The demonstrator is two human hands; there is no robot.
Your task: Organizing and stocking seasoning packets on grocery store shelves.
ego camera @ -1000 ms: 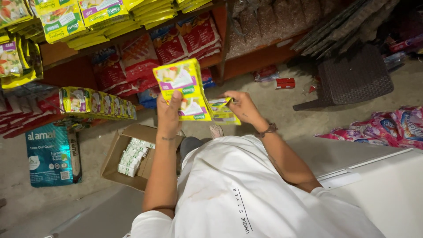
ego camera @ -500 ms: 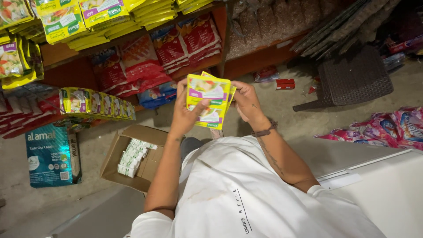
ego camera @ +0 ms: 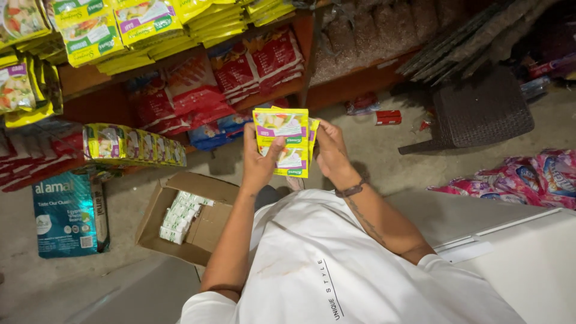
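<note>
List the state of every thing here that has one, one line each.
yellow packets: stacked upright, held in both hands
left hand: gripping the stack's left side
right hand: gripping its right edge
cardboard box: open, partly filled with small packs
teal bag: lying flat on the floor

Yellow packets (ego camera: 282, 143) with purple bands; above them red bags (ego camera: 234, 72); left, a teal, perhaps blue-green, sack (ego camera: 69, 213).

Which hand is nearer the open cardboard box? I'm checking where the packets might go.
Left. The left hand holds the yellow packets above the cardboard box's right edge; the right hand is farther away.
</note>
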